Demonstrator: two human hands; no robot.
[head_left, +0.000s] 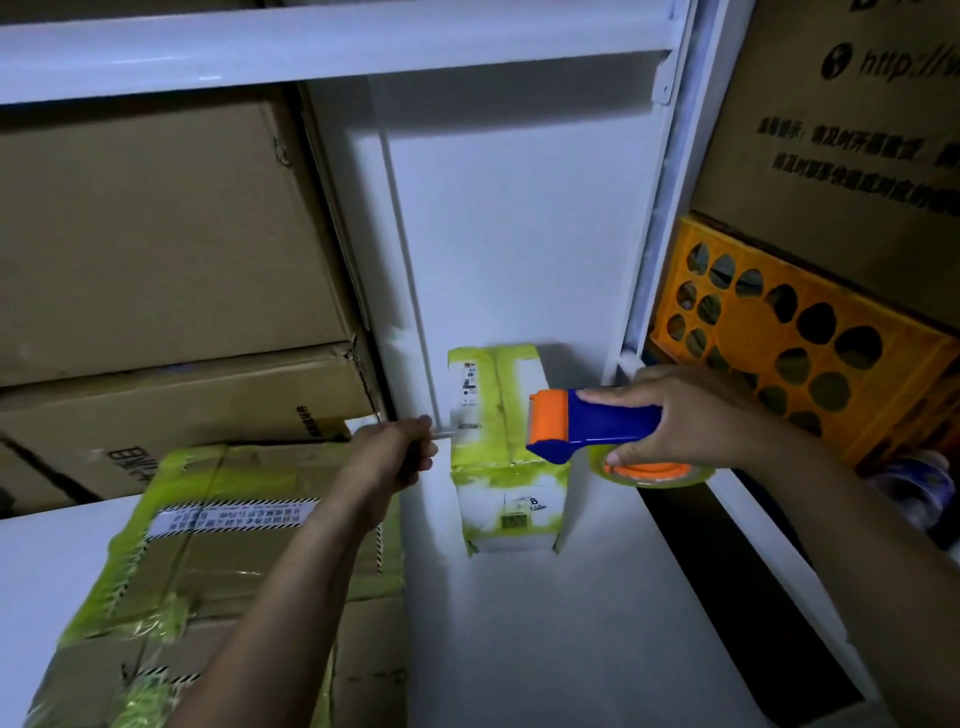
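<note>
the right hand (691, 415) is closed round the dispenser (592, 421), fingertips by the tape roll (649, 470). the left hand (395, 457) is curled and pinches what looks like the tape end (442, 434) at the left face of the box (506, 499). the box stands upright on the white shelf (571, 623), with the dispenser over its top. it is judged light and stiff, with slick taped faces. hold it by the side walls. the tape is thin and sticky, so keep it taut.

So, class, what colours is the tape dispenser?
The tape dispenser is blue and orange, head view.
</note>
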